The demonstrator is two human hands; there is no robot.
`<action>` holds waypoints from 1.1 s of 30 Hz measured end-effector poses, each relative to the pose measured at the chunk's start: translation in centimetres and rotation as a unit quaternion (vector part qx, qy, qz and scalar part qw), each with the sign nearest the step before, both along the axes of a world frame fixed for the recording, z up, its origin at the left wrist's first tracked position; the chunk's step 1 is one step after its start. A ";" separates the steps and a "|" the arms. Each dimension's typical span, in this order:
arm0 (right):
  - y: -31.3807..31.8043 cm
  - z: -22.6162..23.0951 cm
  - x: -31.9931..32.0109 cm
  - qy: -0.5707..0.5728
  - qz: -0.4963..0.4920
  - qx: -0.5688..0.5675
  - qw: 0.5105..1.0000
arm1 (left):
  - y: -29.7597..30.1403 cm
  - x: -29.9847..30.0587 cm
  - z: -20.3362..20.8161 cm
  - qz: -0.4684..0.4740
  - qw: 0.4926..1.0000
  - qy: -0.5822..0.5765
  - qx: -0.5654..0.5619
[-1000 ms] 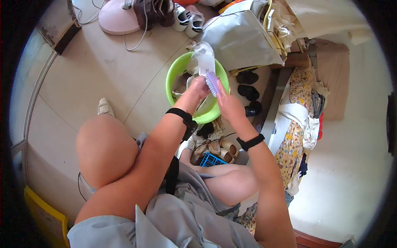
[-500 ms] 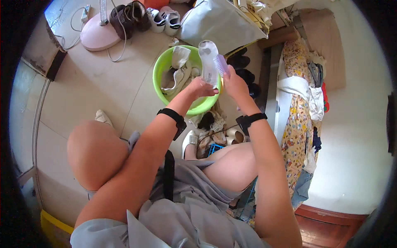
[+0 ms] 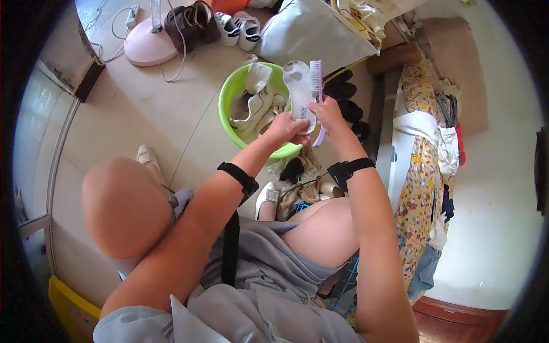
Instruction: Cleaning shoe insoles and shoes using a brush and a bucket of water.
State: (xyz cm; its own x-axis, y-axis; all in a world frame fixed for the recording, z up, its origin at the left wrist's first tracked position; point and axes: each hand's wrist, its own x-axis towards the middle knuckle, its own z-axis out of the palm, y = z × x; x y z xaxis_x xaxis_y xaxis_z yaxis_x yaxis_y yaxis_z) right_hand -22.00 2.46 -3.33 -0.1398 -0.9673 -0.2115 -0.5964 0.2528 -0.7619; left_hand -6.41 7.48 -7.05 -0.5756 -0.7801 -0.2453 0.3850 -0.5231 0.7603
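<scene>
My left hand is closed on the heel end of a whitish shoe insole, which stands up with grey patches near its toe end. My right hand grips a lavender scrubbing brush upright beside the insole, its white bristles turned toward the insole. The thumb of that hand reaches to the insole's edge. Both are held over the right side of a lime-green basin. Inside the basin lie white shoes and a pale piece leaning on the rim, partly hidden.
A large white bag stands behind the basin. Several shoes and a pink round stand base are at the far left. Dark shoes sit right of the basin, by a bed with patterned bedding. Crumpled cloths lie near my foot.
The brush has swung from leaning against the insole's face to upright at its right edge, bristles turned toward it. The whole view has shifted slightly.
</scene>
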 end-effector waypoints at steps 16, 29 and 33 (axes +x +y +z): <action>2.9 0.8 3.4 -0.126 0.050 0.108 0.985 | -4.4 0.8 -4.2 0.075 0.921 0.311 0.220; 3.7 -0.5 5.9 0.365 0.311 -0.014 0.877 | -3.3 0.6 -6.0 0.067 0.956 0.200 0.203; 1.7 0.1 4.1 0.459 0.217 0.005 0.861 | -1.7 -0.6 -5.0 0.003 0.976 0.148 0.161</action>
